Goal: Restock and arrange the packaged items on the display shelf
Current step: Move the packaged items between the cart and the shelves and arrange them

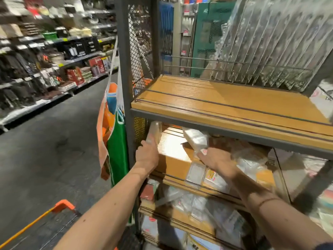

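With left hand (146, 156), gripping an upright white packet (153, 131) at the middle shelf's (173, 150) nine o'clock end. With right hand (220, 162), fingers spread flat, reaching a tilted white pack (196, 139) at its three o'clock, perhaps touching; blurred. Farther, at twelve o'clock, upper shelf (225, 105).

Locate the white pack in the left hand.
Head view, left end of the second shelf: white pack stands upright beside the mesh panel, left hand gripping it.

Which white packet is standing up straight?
The packet at the left end of the middle shelf, held by the left hand; others lie flat or lean.
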Tool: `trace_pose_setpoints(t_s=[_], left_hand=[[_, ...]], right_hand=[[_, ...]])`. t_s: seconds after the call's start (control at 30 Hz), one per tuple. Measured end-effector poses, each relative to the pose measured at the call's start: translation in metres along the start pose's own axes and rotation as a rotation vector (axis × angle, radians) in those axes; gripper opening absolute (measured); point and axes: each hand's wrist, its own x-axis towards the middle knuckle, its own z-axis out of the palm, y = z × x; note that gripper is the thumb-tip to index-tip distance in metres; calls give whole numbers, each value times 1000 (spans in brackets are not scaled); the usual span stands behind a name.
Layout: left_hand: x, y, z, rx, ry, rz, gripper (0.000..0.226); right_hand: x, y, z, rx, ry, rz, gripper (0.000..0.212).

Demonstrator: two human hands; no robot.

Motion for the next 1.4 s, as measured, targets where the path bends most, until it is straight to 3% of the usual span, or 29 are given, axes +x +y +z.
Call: trace_pose_setpoints(t_s=[0.13, 0.37, 0.57, 0.67, 0.77, 0.93, 1.03, 1.13, 1.27, 1.4], left_hand=[[1, -6, -3, 13, 86, 52, 69], [-31, -8, -43, -298, 95, 216, 67], [-85, -38, -61, -535, 105, 298, 68], [-126, -67, -57, -678, 47, 276, 63], [-169, -104, -54, -726, 42, 223, 60], [-231, -209, -26, -656, 34, -60, 60], [-279, -278, -1, -651, 33, -255, 60], [-341, -346, 28, -652, 25, -443, 59], [-418, -408, 60, -745, 5, -616, 66], [-501, -461, 95, -791, 1, -813, 71]], right_hand=[[2, -2, -3, 71, 18, -13, 63], [-37, -12, -14, 145, 322, -104, 58], [-93, -20, 3, 356, 304, -230, 68], [-130, -31, 29, 460, 246, -230, 73], [-170, -52, 58, 471, 257, -363, 73], [-219, -130, 113, 395, -14, -506, 85], [-242, -187, 168, 347, -101, -610, 80], [-275, -246, 230, 285, -168, -775, 61], [-321, -317, 278, 30, -387, -872, 81], [-385, -373, 335, -197, -523, -1049, 72]])
